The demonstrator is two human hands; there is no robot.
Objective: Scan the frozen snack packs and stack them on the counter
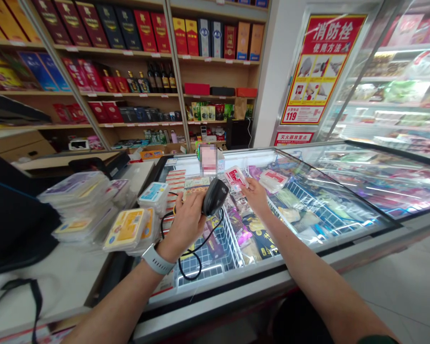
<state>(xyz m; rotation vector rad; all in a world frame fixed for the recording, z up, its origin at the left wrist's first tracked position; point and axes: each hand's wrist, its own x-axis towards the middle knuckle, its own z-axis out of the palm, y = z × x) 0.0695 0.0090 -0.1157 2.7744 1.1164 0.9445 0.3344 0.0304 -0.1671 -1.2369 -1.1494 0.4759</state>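
My left hand (pixel 189 220), with a pale watch strap at the wrist, is wrapped round a black barcode scanner (pixel 215 197) above the glass-topped freezer. The scanner's black cable (pixel 195 276) loops below it over the glass. My right hand (pixel 255 195) grips the near edge of a clear plastic food tub (pixel 235 178) with a red and white label. Just right of that hand lies a similar red-labelled tub (pixel 273 181) on the glass. Left of the scanner are a blue-labelled tub (pixel 155 193) and yellow-labelled tubs (pixel 126 229).
Stacked tubs (pixel 75 191) stand on the white counter (pixel 75 272) at left. Inside the freezer (pixel 215 286), white wire baskets (pixel 232 239) hold bagged goods. Shelves (pixel 129 93) of boxes and bottles line the back wall. A lit display case (pixel 397 95) is at right.
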